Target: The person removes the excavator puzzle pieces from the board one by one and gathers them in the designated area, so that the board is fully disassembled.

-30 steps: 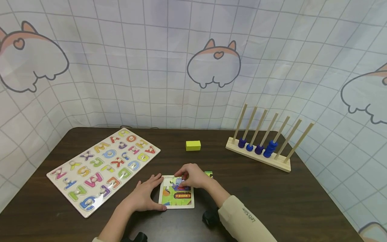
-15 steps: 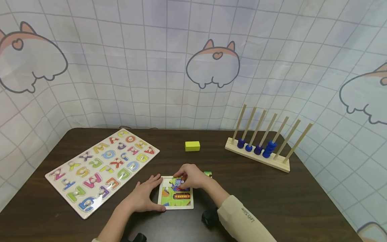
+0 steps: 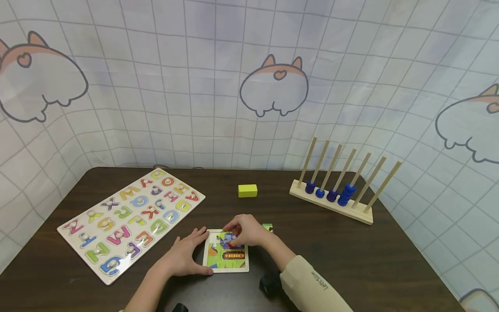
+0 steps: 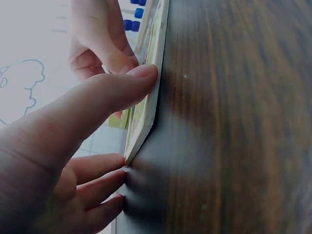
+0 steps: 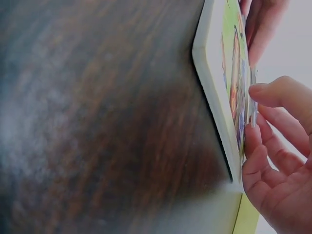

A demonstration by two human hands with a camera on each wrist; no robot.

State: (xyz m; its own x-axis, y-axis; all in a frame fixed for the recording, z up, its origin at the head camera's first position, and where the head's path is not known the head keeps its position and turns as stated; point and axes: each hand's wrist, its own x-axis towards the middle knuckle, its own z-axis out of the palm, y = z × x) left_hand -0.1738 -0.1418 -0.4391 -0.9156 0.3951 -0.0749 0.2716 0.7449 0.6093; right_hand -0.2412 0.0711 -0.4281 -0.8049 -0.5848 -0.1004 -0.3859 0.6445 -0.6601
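Observation:
A small square jigsaw puzzle in a white tray [image 3: 230, 271] lies before me, its picture showing a vehicle with an orange-red track on green. My left hand [image 3: 183, 258] is spread along the tray's left side, thumb at the lower left corner and fingertips at the upper left. In the left wrist view that thumb [image 4: 144, 73] rests on the tray's edge. My right hand [image 3: 249, 229] is over the tray's upper right part. Its thumb and fingers pinch a thin puzzle piece [image 5: 254, 100], seen edge-on in the right wrist view and mostly hidden from the head view.
Another puzzle piece [image 3: 267, 226] lies beyond my right wrist. Farther back stands a yellow block [image 3: 247, 191]. A letter peg board [image 3: 130, 223] lies to the left. At the right is a wooden rack [image 3: 331, 202] with upright rods and blue and purple beads.
The head view has tilted slightly, shifting everything a little lower in it. My right hand keeps its pinch over the tray's upper part with only small motion. The left hand stays at the tray's side.

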